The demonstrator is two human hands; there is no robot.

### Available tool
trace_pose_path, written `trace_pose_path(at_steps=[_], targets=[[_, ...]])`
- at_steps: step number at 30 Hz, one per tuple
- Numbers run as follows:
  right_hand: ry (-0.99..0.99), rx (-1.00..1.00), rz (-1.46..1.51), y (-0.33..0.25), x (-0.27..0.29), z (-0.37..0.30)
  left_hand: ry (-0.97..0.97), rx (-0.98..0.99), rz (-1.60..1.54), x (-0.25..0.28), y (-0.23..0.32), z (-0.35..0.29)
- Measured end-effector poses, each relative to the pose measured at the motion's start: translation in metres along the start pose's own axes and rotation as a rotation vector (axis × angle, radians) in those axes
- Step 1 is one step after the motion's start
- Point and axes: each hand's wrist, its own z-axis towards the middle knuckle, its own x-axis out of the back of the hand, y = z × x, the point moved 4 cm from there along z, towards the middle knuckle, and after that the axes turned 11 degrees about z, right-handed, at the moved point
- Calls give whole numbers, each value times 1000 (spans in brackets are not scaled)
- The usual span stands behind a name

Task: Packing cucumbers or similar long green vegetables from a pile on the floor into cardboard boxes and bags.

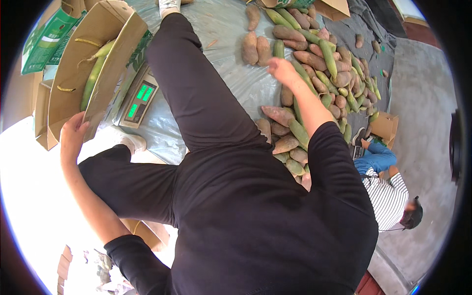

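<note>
At the left, my left hand (73,132) grips the near lower edge of a tall cardboard carton (105,78), its fingers closed on the board. Inside the carton stands a long green radish (93,81) with a pale tip. My right hand (284,71) reaches over the edge of the vegetable pile, fingers loosely bent and apart, with nothing visible in them. Just beyond it lies a green radish (279,48). Brown-pink sweet potatoes (250,48) lie beside it, and more sweet potatoes and green radishes (328,58) are heaped together to the right.
A digital scale (140,101) with green lit digits sits beside the carton, partly hidden by it. Green printed cartons (46,46) stand farther left. Clear plastic sheeting (221,54) covers the floor. At the right, a person in a striped shirt (386,199) sits by an open carton (385,126).
</note>
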Motion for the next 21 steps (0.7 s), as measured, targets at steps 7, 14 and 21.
trace_pose_path(at_steps=[7, 14, 21], targets=[[-145, -369, -402, 136, -36, -81, 9, 32, -106, -3, -12, 1], [-363, -708, -559, 129, -52, -144, 99, 28, -103, 4, -27, -14], [-238, -748, -622, 126, -51, -160, 97, 48, -70, -5, -23, -6]])
